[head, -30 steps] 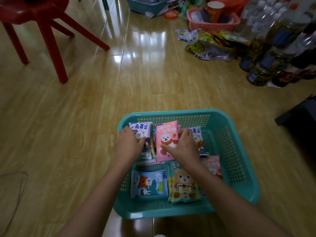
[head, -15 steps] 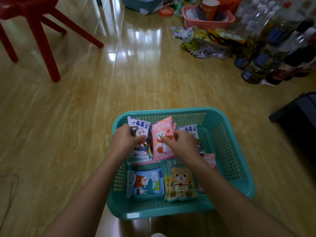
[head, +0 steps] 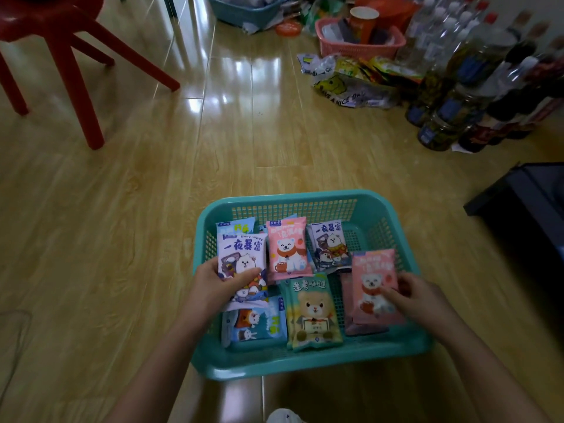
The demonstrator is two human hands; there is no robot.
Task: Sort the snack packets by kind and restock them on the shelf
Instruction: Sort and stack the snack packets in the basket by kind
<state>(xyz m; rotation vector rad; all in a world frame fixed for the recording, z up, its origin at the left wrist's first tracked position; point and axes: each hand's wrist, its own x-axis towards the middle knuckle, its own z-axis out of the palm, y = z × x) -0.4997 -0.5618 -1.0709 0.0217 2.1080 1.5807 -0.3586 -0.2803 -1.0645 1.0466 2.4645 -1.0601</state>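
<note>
Head view: I look down into my teal basket (head: 308, 360) on the wooden floor (head: 122, 209), packets laid flat inside it.
Left hand: my left hand (head: 213, 285) pinches a white-and-purple packet (head: 241, 257), thumb across its lower face, fingers behind.
Right hand: my right hand (head: 418, 297) pinches a pink bear packet (head: 374, 285) at its lower right edge.
What changed: a second ago both hands were bunched together over the middle pile; now they have drawn apart, and a pink packet has travelled with my right hand to the basket's right side, over a darker pink one (head: 349, 303).
Other piles: a second pink packet (head: 287, 248) sits upper middle, another white-and-purple one (head: 329, 245) beside it, a green bear packet (head: 314, 312) and a blue one (head: 253, 325) nearest me.
Meaning: I judge the sorting half done; kinds are grouping, nothing shelved yet.
</note>
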